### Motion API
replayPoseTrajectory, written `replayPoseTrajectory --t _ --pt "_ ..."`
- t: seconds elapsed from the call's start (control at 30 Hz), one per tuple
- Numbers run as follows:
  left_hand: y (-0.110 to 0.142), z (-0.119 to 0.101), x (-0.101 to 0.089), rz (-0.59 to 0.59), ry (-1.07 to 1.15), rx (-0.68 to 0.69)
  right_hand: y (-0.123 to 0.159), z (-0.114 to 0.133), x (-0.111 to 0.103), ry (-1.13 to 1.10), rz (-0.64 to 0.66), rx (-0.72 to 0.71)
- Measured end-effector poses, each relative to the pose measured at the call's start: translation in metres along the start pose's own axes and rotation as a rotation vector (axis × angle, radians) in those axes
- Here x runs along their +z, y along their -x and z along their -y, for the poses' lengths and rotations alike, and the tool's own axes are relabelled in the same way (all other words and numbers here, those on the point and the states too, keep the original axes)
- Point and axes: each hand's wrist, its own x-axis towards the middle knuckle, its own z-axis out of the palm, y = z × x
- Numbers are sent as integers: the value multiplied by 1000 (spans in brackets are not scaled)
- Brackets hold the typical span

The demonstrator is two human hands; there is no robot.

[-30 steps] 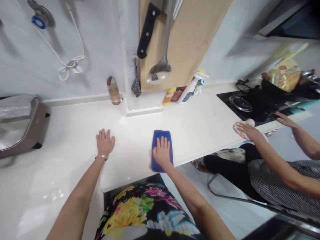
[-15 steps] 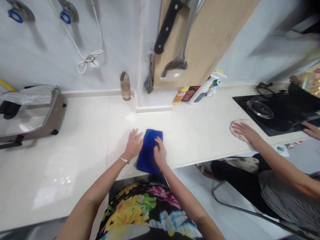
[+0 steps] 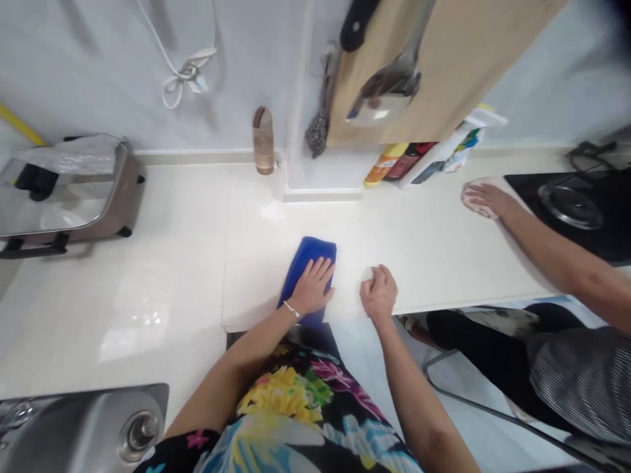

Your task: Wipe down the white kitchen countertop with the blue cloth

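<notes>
A folded blue cloth [image 3: 308, 253] lies on the white countertop close to its front edge. My left hand [image 3: 314, 287] rests flat on top of it, fingers stretched out together, covering its middle. To the right of the cloth, my right hand [image 3: 379, 291] is on the counter near the edge with its fingers curled in. I see nothing held in it, and it is apart from the cloth.
Another person's hand [image 3: 486, 199] presses a pale cloth beside the black cooktop [image 3: 611, 210]. An electric pan [image 3: 128, 197] stands at the left, a steel sink [image 3: 93, 427] below it. Bottles [image 3: 384, 164] and a hanging board [image 3: 458, 72] with utensils are at the back.
My left hand has moved from beside the blue cloth onto it. My right hand has let go of the cloth and shifted right, curling up. The other person's hand has moved toward the back.
</notes>
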Motion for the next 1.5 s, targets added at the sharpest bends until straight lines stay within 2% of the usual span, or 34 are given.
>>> replayPoseTrajectory --t 0.13,0.4,0.53,0.63,0.73,0.9,1.13,1.27,1.5 --pt "36 24 -21 -17 -28 -70 2 -8 0 -18 -19 -44" --pt "139 86 -82 -52 -118 -331 6 -13 6 -11 -66 -98" --pt "182 110 -106 -47 -157 -394 6 -15 6 -5 -79 -134" --pt "208 123 -119 -28 -171 -407 6 -16 7 -3 -83 -150" --pt "221 136 -126 -23 -179 -430 5 -13 6 3 -82 -144" --pt "210 154 -130 -47 -240 -512 4 -1 2 18 -82 -94" --pt "170 169 -123 -83 -290 -542 7 8 2 72 -41 -20" --pt "126 174 -113 -117 -284 -519 9 8 5 92 -23 -8" --pt "27 178 -86 -170 -211 -441 8 10 4 113 25 -6"
